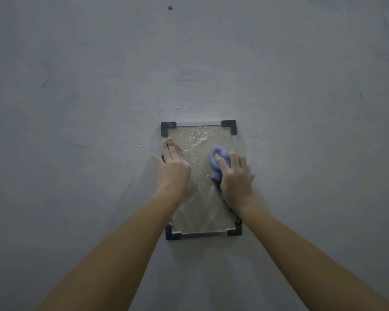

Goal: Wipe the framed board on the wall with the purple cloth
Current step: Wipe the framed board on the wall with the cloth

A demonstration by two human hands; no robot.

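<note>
right hand (235, 173): fingers were curled over the purple cloth (217, 153), gripping it and pressing it against the right side of the board's upper half.
left hand (173, 162): lay flat with straight fingers close together and pointing up, on the board's left edge just below the top-left corner; it held nothing, and the thumb stuck out sideways over the wall.
hands: were apart, with a strip of speckled board between them.
purple cloth: was bunched into a wad, showing mostly above and to the left of the right hand's fingers, with a small bit peeping out at that hand's outer side.
framed board (202, 209): hung upright on the wall in portrait format, with a pale, glossy face.
corner pieces (229, 125): were dark, one at each of the four corners of the board.
white specks (198, 138): were scattered thickly over the top of the board, above and between the hands; a few sat on the wall beside the left edge and above the top edge.
lower half of board: showed faint streaks and smears.
forearms (121, 254): were bare, reaching up from the bottom of the view; the right one crossed the board's lower right edge.
wall (76, 108): was plain grey with scuffs, with a small dark fixing (170, 7) high above the board.
</note>
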